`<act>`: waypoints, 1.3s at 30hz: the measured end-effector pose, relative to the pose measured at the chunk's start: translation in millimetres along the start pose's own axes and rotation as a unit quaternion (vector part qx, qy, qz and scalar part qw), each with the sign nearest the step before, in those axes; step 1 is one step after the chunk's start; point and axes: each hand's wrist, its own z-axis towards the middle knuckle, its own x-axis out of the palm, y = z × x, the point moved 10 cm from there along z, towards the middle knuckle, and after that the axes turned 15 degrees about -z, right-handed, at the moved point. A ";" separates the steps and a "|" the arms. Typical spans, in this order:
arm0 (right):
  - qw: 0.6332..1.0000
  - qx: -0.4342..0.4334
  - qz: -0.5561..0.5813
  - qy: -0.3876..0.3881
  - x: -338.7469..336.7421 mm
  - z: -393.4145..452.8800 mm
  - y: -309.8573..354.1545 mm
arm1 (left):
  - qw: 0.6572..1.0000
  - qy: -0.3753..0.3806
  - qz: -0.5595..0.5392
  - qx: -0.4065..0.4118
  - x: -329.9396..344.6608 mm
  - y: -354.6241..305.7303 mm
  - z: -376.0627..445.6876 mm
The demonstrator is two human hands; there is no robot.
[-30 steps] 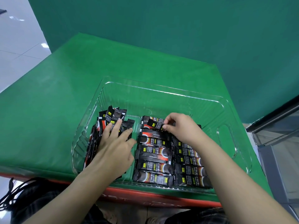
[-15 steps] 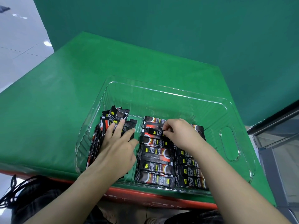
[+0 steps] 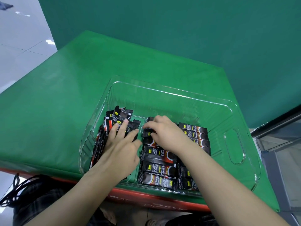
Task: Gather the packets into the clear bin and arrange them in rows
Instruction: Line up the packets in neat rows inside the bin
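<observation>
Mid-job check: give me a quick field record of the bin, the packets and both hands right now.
bin: clear bin on green table
left pile: loose packets, unsorted
middle row: flat packets, stacked front to back
right row: flat packets, partly under the forearm
left hand: open, pressing on the pile
right hand: fingers on a packet at the middle row's far end
</observation>
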 end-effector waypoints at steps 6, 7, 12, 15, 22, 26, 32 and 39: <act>0.999 -0.017 -0.026 0.027 11.8 1.8 4.5 | 1.000 -0.002 0.005 0.002 1.4 0.5 -0.4; 0.999 -0.014 -0.027 0.025 11.4 1.6 2.8 | 1.000 -0.001 0.006 0.000 1.4 1.0 -0.4; 1.000 -0.010 -0.012 0.020 11.1 -2.0 -4.1 | 1.000 0.006 -0.009 -0.003 -0.2 0.4 0.0; 1.000 0.003 0.005 0.006 5.9 -5.2 -11.7 | 0.999 0.032 -0.010 -0.013 2.8 2.1 -0.6; 0.999 0.035 -0.032 0.016 11.4 -8.9 -25.4 | 1.000 0.013 0.013 -0.003 -2.6 -2.7 -1.1; 0.998 0.041 -0.038 0.024 13.6 -5.8 -27.1 | 0.998 0.060 0.000 -0.012 5.5 1.7 -2.4; 0.998 0.055 -0.022 0.030 13.3 -2.9 -32.4 | 1.000 0.020 -0.003 -0.001 -2.9 -3.1 -1.4; 0.996 0.071 0.031 0.038 2.6 -6.2 -35.8 | 0.998 0.055 -0.003 -0.008 0.9 -0.6 -1.7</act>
